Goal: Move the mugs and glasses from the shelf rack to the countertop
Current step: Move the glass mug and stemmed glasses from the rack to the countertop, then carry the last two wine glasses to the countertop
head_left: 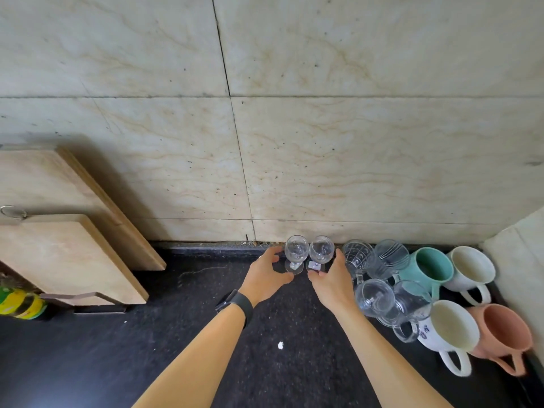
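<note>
- Left stem glass (295,251) and right stem glass (321,249) stand upright on the dark worktop (206,334). They are side by side with their bowls nearly touching, close to the tiled wall (353,172).
- Left hand (266,273): the grip is half open. The fingers curve beside the left stem glass's bowl and the thumb lies near its foot. I cannot tell whether it touches the glass.
- Right hand (331,282): the grip is likewise half open. The fingers are up beside the right stem glass's bowl and the thumb is by its foot. I cannot tell whether there is contact.
- A black band (237,304) sits on the left wrist.
- Just right of the right hand, four clear pieces are bunched together. The cut glass (357,256) and ribbed glass (392,256) are at the back, with two glass mugs (374,297) in front.
- Further right, in the corner, the teal mug (431,265) and white mug (471,266) stand behind. The printed mug (452,329) and pink mug (506,331) stand in front, handles toward the viewer.
- At the left, two wooden boards (59,254) lean on the wall, with a yellow-green bottle (20,303) beside them.
</note>
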Available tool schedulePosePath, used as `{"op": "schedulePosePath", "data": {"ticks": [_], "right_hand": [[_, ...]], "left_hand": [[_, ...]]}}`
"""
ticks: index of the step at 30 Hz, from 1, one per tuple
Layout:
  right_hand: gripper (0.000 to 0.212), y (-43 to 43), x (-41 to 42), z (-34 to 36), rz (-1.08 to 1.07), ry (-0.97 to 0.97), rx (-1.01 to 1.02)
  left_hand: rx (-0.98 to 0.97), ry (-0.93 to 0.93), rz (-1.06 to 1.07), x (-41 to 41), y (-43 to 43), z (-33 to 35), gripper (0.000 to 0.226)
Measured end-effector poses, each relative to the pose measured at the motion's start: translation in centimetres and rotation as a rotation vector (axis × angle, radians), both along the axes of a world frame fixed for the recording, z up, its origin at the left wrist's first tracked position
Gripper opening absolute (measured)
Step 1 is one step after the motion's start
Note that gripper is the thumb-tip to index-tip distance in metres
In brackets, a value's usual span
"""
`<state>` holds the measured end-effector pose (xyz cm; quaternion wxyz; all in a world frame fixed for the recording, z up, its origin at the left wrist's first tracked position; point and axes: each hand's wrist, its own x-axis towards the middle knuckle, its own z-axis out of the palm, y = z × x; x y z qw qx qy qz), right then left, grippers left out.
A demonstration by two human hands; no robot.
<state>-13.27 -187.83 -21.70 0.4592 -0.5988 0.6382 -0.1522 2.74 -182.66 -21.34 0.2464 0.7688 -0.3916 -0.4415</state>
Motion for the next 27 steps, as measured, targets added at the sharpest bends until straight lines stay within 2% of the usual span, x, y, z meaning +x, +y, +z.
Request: {"op": "schedulePosePath", "data": {"ticks": [3, 5, 12, 18, 22, 27], "right_hand": [[0.073, 2.6, -0.9, 2.1, -0.005, 0.008, 0.063], [0.066, 4.6, -1.9, 3.6, 0.0, 0.017, 0.078], [0.041, 12.7, -5.8, 10.8, 0.033, -0.036, -0.013], [0.034, 16.6, -8.2, 18.7, 0.234, 0.111, -0.327], [0.032, 18.4, -8.3, 23.2, 0.323, 0.092, -0.54], [0.033, 21.8, -7.0, 26.6, 0.527, 0.09, -0.741]], "left_hand": [[0.038, -0.063, -0.058, 0.2, 2.7, 1.2, 0.06], [0.05, -0.158, -0.128, 0.1, 4.6, 2.6, 0.054], [-0.054, -0.502, -0.254, -0.8, 12.0, 9.9, 0.059], [-0.219, -0.729, -0.255, -0.4, 18.9, 16.5, 0.06], [-0.286, -0.869, -0.152, 0.0, 23.9, 20.3, 0.054], [-0.27, -0.992, 0.003, 0.0, 32.0, 24.8, 0.052]]}}
